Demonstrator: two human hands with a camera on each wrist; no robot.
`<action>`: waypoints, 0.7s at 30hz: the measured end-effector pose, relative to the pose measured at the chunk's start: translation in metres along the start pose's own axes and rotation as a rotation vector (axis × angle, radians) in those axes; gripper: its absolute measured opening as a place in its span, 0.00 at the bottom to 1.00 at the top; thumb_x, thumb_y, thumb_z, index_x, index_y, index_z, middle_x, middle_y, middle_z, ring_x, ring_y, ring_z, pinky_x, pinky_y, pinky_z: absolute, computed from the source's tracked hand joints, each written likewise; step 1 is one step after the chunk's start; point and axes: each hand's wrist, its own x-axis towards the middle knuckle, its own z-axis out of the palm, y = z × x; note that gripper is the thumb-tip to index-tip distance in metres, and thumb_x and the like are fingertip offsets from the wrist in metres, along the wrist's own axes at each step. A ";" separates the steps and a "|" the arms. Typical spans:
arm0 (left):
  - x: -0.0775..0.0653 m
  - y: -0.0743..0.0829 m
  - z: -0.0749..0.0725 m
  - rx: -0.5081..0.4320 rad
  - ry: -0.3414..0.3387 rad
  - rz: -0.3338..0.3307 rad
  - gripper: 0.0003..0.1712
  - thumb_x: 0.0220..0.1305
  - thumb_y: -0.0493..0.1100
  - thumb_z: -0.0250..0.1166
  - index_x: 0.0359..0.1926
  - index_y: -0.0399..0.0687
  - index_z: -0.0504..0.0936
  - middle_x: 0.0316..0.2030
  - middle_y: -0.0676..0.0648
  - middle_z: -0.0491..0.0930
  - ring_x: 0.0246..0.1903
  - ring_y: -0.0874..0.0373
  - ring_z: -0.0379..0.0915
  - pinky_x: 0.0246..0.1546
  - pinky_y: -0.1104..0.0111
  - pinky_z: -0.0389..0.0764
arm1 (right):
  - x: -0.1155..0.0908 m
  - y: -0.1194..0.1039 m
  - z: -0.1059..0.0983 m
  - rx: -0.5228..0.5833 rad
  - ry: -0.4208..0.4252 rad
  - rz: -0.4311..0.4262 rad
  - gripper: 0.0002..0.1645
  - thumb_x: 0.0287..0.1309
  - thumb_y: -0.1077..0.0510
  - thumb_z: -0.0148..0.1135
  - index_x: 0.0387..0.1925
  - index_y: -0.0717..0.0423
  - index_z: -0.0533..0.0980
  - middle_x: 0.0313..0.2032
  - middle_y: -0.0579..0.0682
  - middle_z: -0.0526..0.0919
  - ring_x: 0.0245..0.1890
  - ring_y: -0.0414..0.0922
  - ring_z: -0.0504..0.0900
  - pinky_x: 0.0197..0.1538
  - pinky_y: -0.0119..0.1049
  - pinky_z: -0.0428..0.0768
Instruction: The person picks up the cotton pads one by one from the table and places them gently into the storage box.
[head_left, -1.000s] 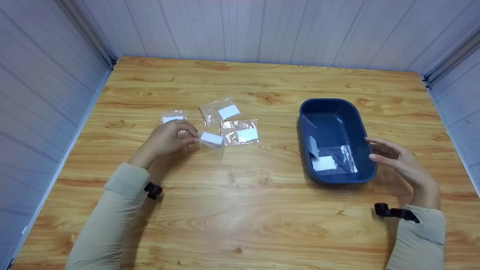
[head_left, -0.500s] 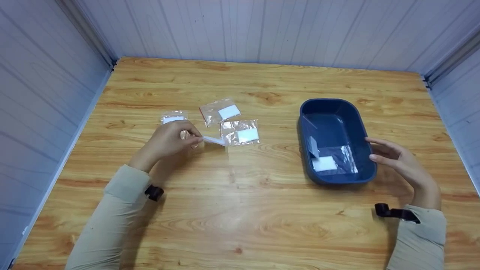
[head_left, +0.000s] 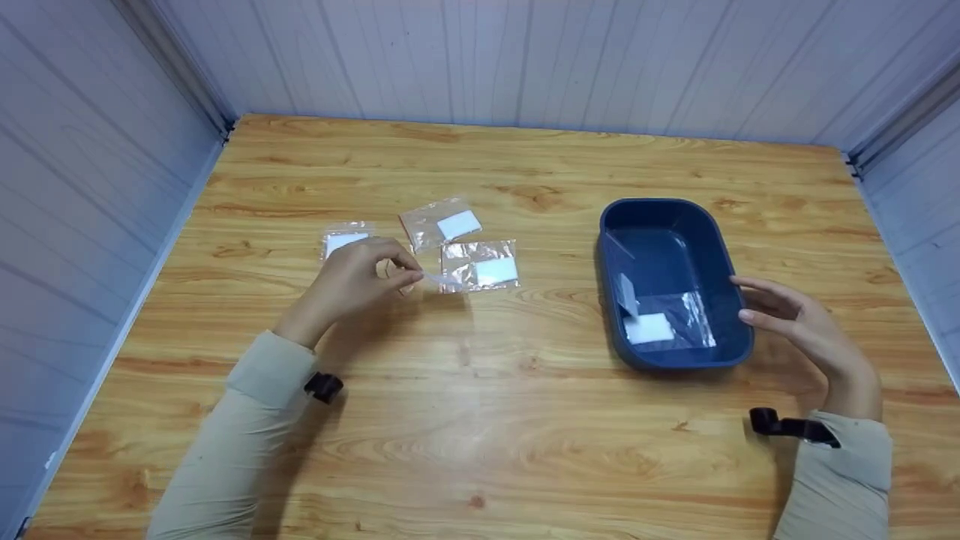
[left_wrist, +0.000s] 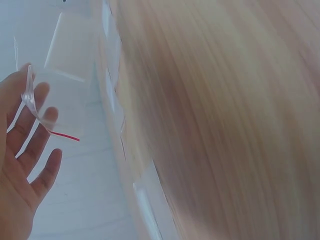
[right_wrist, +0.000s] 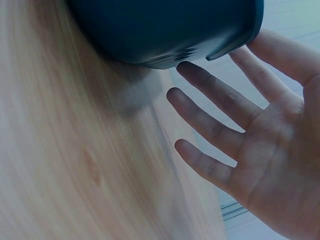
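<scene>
My left hand [head_left: 351,283] pinches a clear zip bag [left_wrist: 67,47] between thumb and fingertips, above the table. The bag has a red zip line and a flat white rectangular piece inside; from the head it appears nearly edge-on. My right hand [head_left: 810,330] touches the right rim of a dark blue plastic bin [head_left: 675,360] with thumb and index fingertips. In the right wrist view its other fingers [right_wrist: 205,127] extend apart beneath the rim. Inside the bin lie similar bags, one flat with a white piece [head_left: 649,328] and another leaning on the left wall.
Near my left hand, further bags lie on the wooden table [head_left: 480,420]: one red-edged bag [head_left: 424,225] farther back, one bag [head_left: 459,259] to the right, one bag [head_left: 347,238] partly behind the hand. Pale panel walls [head_left: 480,60] border the back and both sides.
My left hand has moved slightly right with the zip bag, which has tilted from showing its white face to nearly edge-on. The right hand and bin have stayed put.
</scene>
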 end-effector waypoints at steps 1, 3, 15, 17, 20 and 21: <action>0.000 0.001 0.001 -0.002 0.005 0.003 0.07 0.63 0.51 0.70 0.36 0.54 0.87 0.38 0.55 0.84 0.41 0.57 0.79 0.49 0.53 0.76 | 0.000 0.000 0.000 -0.001 -0.001 0.003 0.30 0.70 0.61 0.58 0.71 0.57 0.65 0.60 0.37 0.75 0.57 0.29 0.74 0.52 0.21 0.73; 0.001 0.003 0.003 -0.003 0.015 0.009 0.07 0.63 0.50 0.70 0.36 0.54 0.87 0.37 0.56 0.84 0.41 0.57 0.79 0.48 0.54 0.77 | 0.000 0.000 0.000 -0.002 -0.001 0.010 0.30 0.70 0.61 0.58 0.71 0.57 0.66 0.60 0.37 0.75 0.56 0.29 0.74 0.52 0.21 0.73; 0.009 0.017 0.021 -0.015 0.086 0.108 0.05 0.63 0.49 0.71 0.35 0.54 0.87 0.35 0.58 0.84 0.38 0.61 0.77 0.44 0.60 0.77 | 0.000 -0.001 0.001 -0.018 0.006 0.011 0.30 0.70 0.60 0.58 0.70 0.57 0.66 0.60 0.36 0.74 0.56 0.28 0.73 0.52 0.20 0.73; 0.010 0.020 0.024 -0.016 0.102 0.136 0.05 0.63 0.49 0.71 0.35 0.54 0.87 0.34 0.59 0.84 0.38 0.62 0.77 0.44 0.62 0.76 | 0.000 0.000 0.001 -0.015 0.004 0.005 0.30 0.70 0.60 0.58 0.70 0.57 0.66 0.60 0.36 0.74 0.56 0.28 0.73 0.52 0.20 0.73; 0.013 0.024 0.029 -0.018 0.124 0.182 0.05 0.62 0.48 0.71 0.34 0.53 0.87 0.34 0.58 0.84 0.37 0.62 0.77 0.43 0.62 0.77 | 0.001 0.000 0.001 0.000 -0.001 -0.009 0.30 0.70 0.61 0.58 0.71 0.58 0.65 0.61 0.36 0.74 0.57 0.29 0.73 0.53 0.21 0.73; 0.014 0.026 0.030 -0.018 0.128 0.195 0.05 0.62 0.48 0.71 0.34 0.53 0.87 0.33 0.58 0.84 0.37 0.62 0.77 0.42 0.62 0.77 | 0.001 0.000 0.000 0.003 -0.003 -0.014 0.30 0.70 0.62 0.57 0.71 0.58 0.65 0.61 0.36 0.73 0.58 0.29 0.72 0.53 0.21 0.73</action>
